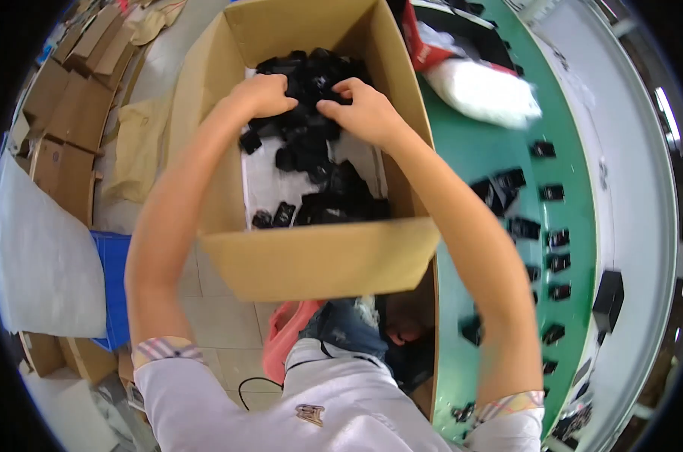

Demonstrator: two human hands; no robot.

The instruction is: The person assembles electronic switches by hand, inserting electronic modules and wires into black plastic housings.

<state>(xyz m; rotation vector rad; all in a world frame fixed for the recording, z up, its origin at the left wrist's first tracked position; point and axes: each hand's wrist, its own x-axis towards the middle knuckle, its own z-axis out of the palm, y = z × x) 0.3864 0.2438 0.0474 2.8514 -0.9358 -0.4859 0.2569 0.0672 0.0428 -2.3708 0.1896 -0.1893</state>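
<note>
White shirt (356, 422), one, worn by the person, nearest. Cardboard box (319, 22), one, deep, upper side open; its near flap (323, 260) folded outward, apparently to give both arms free passage. Pale sheet (262, 175) across its bottom, probably as padding. Black pieces (305, 143), many, small, heaped loosely inside the box, mostly toward its far end, with a cluster by the near wall. Left hand (268, 94) and right hand (362, 113), facing each other over the far heap, fingers bent and partly open, seemingly to work it from both sides; whether either grips a piece cannot be told. To the right, green table (462, 147), bearing small black devices (558, 263) in a spaced row, perhaps for separate handling. Farther along, white plastic bag (485, 92), beside a red carton (424, 49).
</note>
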